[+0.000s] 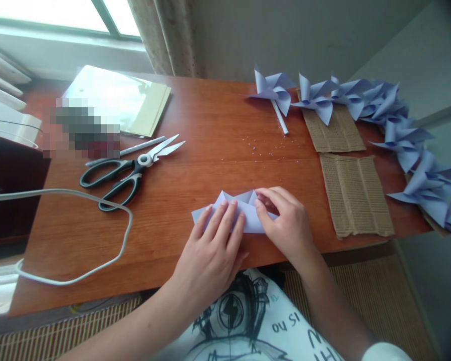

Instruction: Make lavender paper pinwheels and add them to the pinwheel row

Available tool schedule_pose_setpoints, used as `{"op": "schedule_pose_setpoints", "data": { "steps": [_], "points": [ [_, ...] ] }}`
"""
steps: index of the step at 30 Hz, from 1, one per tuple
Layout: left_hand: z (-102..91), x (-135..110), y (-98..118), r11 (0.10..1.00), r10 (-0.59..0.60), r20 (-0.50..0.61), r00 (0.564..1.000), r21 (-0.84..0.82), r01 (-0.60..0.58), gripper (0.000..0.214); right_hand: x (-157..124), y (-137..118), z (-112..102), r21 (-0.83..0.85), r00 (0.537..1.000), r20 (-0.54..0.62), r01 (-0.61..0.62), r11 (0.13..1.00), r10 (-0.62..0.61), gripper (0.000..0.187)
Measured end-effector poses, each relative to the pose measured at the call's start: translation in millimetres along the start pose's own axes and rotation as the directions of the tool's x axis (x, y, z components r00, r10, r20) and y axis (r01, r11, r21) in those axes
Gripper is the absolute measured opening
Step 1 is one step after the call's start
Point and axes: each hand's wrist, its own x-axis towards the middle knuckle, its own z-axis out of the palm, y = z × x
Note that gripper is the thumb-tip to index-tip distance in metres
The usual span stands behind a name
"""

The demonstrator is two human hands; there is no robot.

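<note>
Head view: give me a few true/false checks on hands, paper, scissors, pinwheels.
1. Both hands rest on the folded lilac paper. True: left hand lies flat, right hand pinches its right edge.
2. The scissors are shut. False: the blades stand apart.
3. The finished pinwheels lie along the table's right side. True.
4. The right hand holds the scissors. False: they lie untouched, left of the paper.
5. Two corrugated cardboard pieces lie right of the hands. True.
</note>
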Motion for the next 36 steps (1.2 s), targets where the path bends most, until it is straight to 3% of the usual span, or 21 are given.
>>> {"op": "schedule_pose_setpoints", "data": {
  "steps": [6, 13, 24, 28, 36],
  "points": [
    [4.9, -2.3, 1.6, 1.0, -0.011, 0.011, 1.0, -0.012, 0.011, 0.058, 15.7, -0.8, -9.0, -0.21, 0.994, 0.022, -0.104, 0.972, 0.111, 0.023],
    [7.7, -1.8, -0.4, 0.999, 0.015, 0.001, 1.0, -0.039, -0.015, 0.062, 19.2, -11.2, -14.6, -0.309, 0.971, 0.145, -0.137, 0.941, 0.19, 0.022],
    [11.2, -2.7, -4.9, 0.991, 0.128, 0.014, 0.992, -0.042, -0.127, 0.06, 25.6, -3.0, -2.5, 0.134, 0.973, 0.211, -0.125, 0.983, 0.095, 0.028],
    [12.6, -2.3, -8.5, 0.981, 0.191, 0.025, 0.981, -0.025, -0.191, 0.061, 29.2, -4.4, -0.3, 0.28, 0.965, 0.255, -0.139, 0.95, 0.067, 0.028],
    [10.8, 2.7, -17.8, 0.964, 0.266, 0.032, 0.963, -0.014, -0.266, 0.062, 36.3, -3.7, 8.2, 0.476, 0.931, 0.344, -0.285, 0.832, 0.122, 0.024]
  ]
}}
